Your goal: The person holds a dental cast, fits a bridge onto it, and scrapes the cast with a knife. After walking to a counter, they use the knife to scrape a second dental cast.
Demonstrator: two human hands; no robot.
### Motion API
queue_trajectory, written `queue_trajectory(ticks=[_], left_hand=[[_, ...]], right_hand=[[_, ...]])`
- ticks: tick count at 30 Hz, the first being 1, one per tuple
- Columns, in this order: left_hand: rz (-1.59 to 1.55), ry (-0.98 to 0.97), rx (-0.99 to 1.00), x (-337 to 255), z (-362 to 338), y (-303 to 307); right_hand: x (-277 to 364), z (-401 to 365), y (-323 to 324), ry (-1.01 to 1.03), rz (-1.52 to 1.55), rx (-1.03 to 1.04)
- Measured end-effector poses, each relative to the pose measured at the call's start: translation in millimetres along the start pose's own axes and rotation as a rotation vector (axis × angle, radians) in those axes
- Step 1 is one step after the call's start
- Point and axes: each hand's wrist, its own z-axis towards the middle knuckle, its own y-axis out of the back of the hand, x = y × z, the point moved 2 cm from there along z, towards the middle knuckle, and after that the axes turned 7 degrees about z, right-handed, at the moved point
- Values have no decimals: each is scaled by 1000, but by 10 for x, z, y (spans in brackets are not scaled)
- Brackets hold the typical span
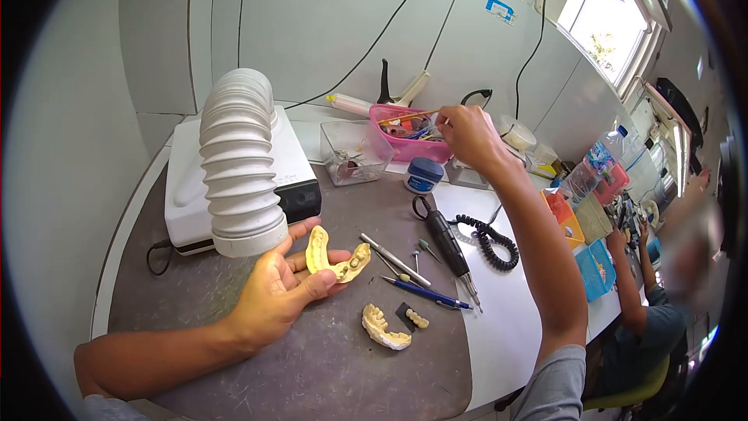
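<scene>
My left hand grips a yellowish horseshoe-shaped dental cast, thumb on its near side, under the mouth of the white ribbed hose. Over the pink basket, my right hand pinches the end of a thin orange stick, which lies across the basket's top. Pens and small tools fill the basket. On the grey mat, a second, cream dental cast lies beside a short row of tooth crowns on a dark scrap.
The white ribbed hose rises from a white machine at left. A blue jar and clear box stand by the basket. A blue pen, rotary handpiece and coiled cord lie centrally. Another person works at right.
</scene>
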Motion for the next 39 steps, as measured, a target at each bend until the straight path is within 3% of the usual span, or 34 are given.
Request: queue_trajectory(ticks=[4, 6, 16, 20, 22, 28, 29, 31, 35, 36, 39], left_hand=[[-132, 67, 46, 15, 41, 83], [-190, 81, 88, 13, 37, 101], [-251, 87, 118, 63, 48, 116], [-240, 69, 110, 77, 45, 122], [-275, 70, 144, 67, 49, 126], [-261, 66, 129, 60, 38, 108], [-264, 64, 132, 69, 40, 101], [-263, 41, 85, 97, 24, 110], [-262, 38, 76, 115, 32, 128], [-272, 50, 77, 101, 34, 127], [-282, 64, 76, 101, 39, 124]], right_hand=[[-229, 514, -464, 3, -110, 74], [-330, 635, -648, -162, -219, 73], [-491, 728, -752, -409, -109, 10], [-420, 747, -700, -419, -62, 18], [-364, 686, -594, -590, 264, 2], [-214, 580, -400, -688, 661, -289], [-204, 562, -357, -687, 657, -291], [-145, 482, -329, -547, 1040, -453], [570, -464, 51, -259, 960, -135], [675, -731, 69, -88, 871, -29], [1150, -1484, 226, -88, 731, 151]])
